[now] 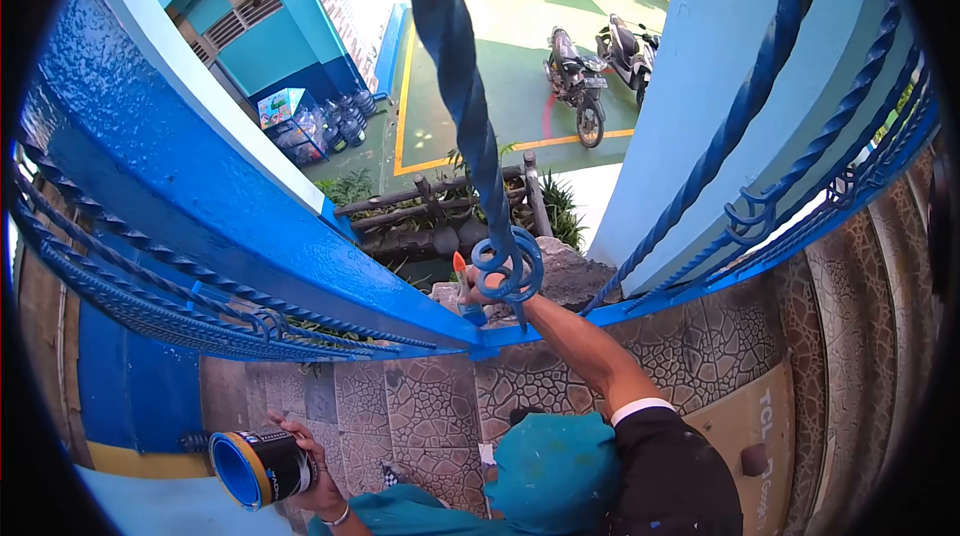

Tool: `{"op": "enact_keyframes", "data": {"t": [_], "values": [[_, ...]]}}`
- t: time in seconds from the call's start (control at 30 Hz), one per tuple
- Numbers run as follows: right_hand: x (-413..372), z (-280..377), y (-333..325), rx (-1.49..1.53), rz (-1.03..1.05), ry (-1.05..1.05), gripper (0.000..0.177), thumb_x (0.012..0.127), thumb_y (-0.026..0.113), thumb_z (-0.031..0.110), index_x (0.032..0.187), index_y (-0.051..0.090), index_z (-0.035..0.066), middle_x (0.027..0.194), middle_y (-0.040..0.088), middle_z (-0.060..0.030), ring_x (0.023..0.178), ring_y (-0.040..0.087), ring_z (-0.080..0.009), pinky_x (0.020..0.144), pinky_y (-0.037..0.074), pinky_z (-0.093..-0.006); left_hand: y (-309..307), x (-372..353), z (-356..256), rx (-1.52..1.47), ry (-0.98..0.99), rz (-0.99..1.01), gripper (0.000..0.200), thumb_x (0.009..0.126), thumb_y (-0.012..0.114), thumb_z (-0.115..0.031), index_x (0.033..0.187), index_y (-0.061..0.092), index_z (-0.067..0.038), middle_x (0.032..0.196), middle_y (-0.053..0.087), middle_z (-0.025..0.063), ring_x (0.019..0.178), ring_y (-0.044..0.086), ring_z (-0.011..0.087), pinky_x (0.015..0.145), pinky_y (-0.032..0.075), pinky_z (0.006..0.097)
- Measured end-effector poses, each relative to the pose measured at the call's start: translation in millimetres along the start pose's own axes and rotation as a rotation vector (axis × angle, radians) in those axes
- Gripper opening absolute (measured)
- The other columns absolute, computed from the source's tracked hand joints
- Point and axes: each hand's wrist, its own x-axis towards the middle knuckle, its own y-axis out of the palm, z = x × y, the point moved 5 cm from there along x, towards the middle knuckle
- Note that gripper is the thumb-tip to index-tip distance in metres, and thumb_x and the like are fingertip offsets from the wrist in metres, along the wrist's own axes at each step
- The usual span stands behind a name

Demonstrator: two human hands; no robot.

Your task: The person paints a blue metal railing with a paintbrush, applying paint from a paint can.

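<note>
My left hand (316, 476) is wrapped round a black paint can (283, 465) with a yellow rim, tilted so that its blue inside shows. My right hand (484, 288) reaches past the blue twisted railing and holds a paintbrush (461, 269) with an orange-tipped handle. The brush's lower end is blue and lies against the blue rail (480, 336), near the foot of a twisted bar (470, 106). Part of the right hand is hidden behind the bar's blue scroll (524, 266).
Blue twisted bars (730, 131) curve along the right. Patterned stone steps (430, 401) lie below, with flattened cardboard (745, 436) at the lower right. Beyond the railing are a log-like fence (440, 198), two motorcycles (578, 86) and a basket of plastic bottles (302, 134).
</note>
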Motion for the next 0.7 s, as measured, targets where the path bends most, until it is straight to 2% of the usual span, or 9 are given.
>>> {"op": "enact_keyframes", "data": {"t": [0.13, 0.23, 0.33, 0.37, 0.47, 0.6, 0.63, 0.7], "values": [[0.6, 29.0, -0.8, -0.099, 0.078, -0.005, 0.028, 0.082, 0.088, 0.027, 0.095, 0.075, 0.005, 0.082, 0.069, -0.0025, 0.08, 0.066, -0.0146, 0.075, 0.052, -0.0364, -4.2, -0.1, -3.3, -0.039, 0.016, -0.029, 0.081, 0.094, 0.069, -0.028, 0.163, 0.03, -0.016, 0.168, 0.034, 0.0033, 0.145, 0.04, 0.0324, 0.115, 0.04, 0.0588], [-2.8, 58.5, -14.6, -0.044, 0.133, 0.007, 0.029, 0.081, 0.088, 0.027, 0.095, 0.076, 0.005, 0.082, 0.07, -0.003, 0.082, 0.067, -0.0155, 0.077, 0.053, -0.0374, -8.2, 0.8, -3.8, -0.107, 0.001, -0.038, 0.081, 0.092, 0.072, -0.029, 0.162, 0.033, -0.017, 0.167, 0.036, 0.0042, 0.145, 0.041, 0.0322, 0.114, 0.041, 0.059], [-7.5, 82.2, -19.1, 0.27, 0.192, 0.042, 0.034, 0.082, 0.088, 0.03, 0.1, 0.078, 0.004, 0.085, 0.071, -0.0027, 0.084, 0.066, -0.0154, 0.081, 0.051, -0.0383, -6.1, 2.8, -1.9, -0.103, -0.013, -0.03, 0.081, 0.093, 0.069, -0.029, 0.163, 0.032, -0.014, 0.167, 0.037, 0.0062, 0.146, 0.04, 0.0313, 0.116, 0.039, 0.0581], [-7.4, 89.6, -24.7, 0.217, 0.236, 0.087, 0.034, 0.085, 0.085, 0.032, 0.104, 0.08, 0.003, 0.083, 0.069, -0.0015, 0.078, 0.062, -0.0142, 0.076, 0.05, -0.0354, -5.0, 3.1, -0.5, -0.092, -0.01, -0.014, 0.081, 0.093, 0.07, -0.029, 0.163, 0.032, -0.014, 0.167, 0.036, 0.006, 0.146, 0.04, 0.0315, 0.116, 0.039, 0.0581], [-21.6, 140.7, -41.5, 0.213, 0.236, 0.114, 0.021, 0.091, 0.081, 0.02, 0.096, 0.078, 0.0, 0.079, 0.067, 0.0012, 0.069, 0.055, -0.01, 0.064, 0.044, -0.029, -2.3, 5.9, 2.8, -0.062, -0.013, 0.023, 0.081, 0.093, 0.071, -0.031, 0.163, 0.032, -0.014, 0.167, 0.036, 0.0056, 0.146, 0.04, 0.0321, 0.115, 0.039, 0.0581], [-26.5, 171.8, -53.4, 0.341, 0.24, 0.072, 0.012, 0.088, 0.078, 0.012, 0.091, 0.077, 0.001, 0.079, 0.068, 0.0002, 0.067, 0.059, -0.0091, 0.062, 0.048, -0.0272, -1.2, 8.3, 3.3, -0.049, -0.012, 0.03, 0.082, 0.093, 0.071, -0.033, 0.163, 0.031, -0.013, 0.167, 0.035, 0.0059, 0.146, 0.04, 0.0338, 0.115, 0.04, 0.0583], [-25.5, 176.2, -55.8, 0.325, 0.233, 0.017, 0.008, 0.085, 0.076, 0.006, 0.089, 0.076, -0.001, 0.08, 0.071, -0.0022, 0.07, 0.066, -0.0111, 0.06, 0.054, -0.0291, -0.1, 8.9, 3.7, -0.047, -0.005, 0.027, 0.083, 0.093, 0.071, -0.033, 0.163, 0.031, -0.013, 0.168, 0.035, 0.0061, 0.146, 0.04, 0.0343, 0.114, 0.04, 0.0583], [-22.5, 176.4, -57.8, 0.388, 0.262, 0.036, 0.021, 0.089, 0.079, 0.019, 0.097, 0.077, 0.0, 0.081, 0.068, 0.0003, 0.072, 0.062, -0.0095, 0.063, 0.05, -0.0275, 1.6, 9.4, 3.7, -0.037, -0.001, 0.014, 0.084, 0.093, 0.071, -0.034, 0.164, 0.03, -0.014, 0.167, 0.035, 0.0065, 0.145, 0.041, 0.0348, 0.113, 0.041, 0.058]]}}
